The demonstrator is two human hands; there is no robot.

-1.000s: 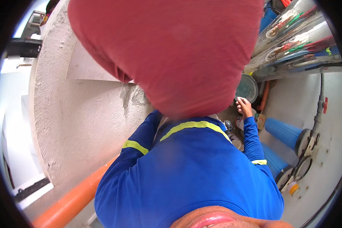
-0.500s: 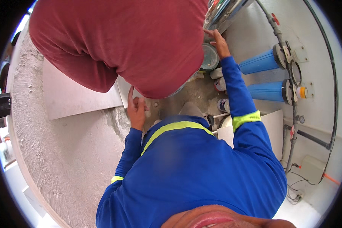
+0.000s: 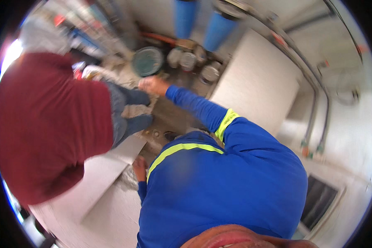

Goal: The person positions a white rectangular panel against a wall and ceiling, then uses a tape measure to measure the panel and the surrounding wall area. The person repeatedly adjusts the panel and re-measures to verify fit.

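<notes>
My right hand [image 3: 153, 85] reaches forward at mid-height, blurred by motion, its finger pose unclear. It is nearest to the jeans [image 3: 130, 124] of a person in a maroon top and to a round greenish bucket [image 3: 148, 61]; contact cannot be made out. Low beside my waist hangs my left hand [image 3: 140, 168], close to the corner of a pale flat panel [image 3: 105, 169]. Its fingers are mostly smeared and partly hidden. I see no object in either hand.
The co-worker in the maroon top [image 3: 87, 115] stands at the left. Several cans [image 3: 188, 60] sit by the bucket. Blue filter cylinders [image 3: 222, 31] hang on the wall. A large white board [image 3: 256, 70] stands at the right, with grey pipes [image 3: 314, 76] beyond it.
The view has swung to the right, so the co-worker now appears farther left, with the jeans showing. My right arm now points forward and left; my left hand is lower and closer to my body.
</notes>
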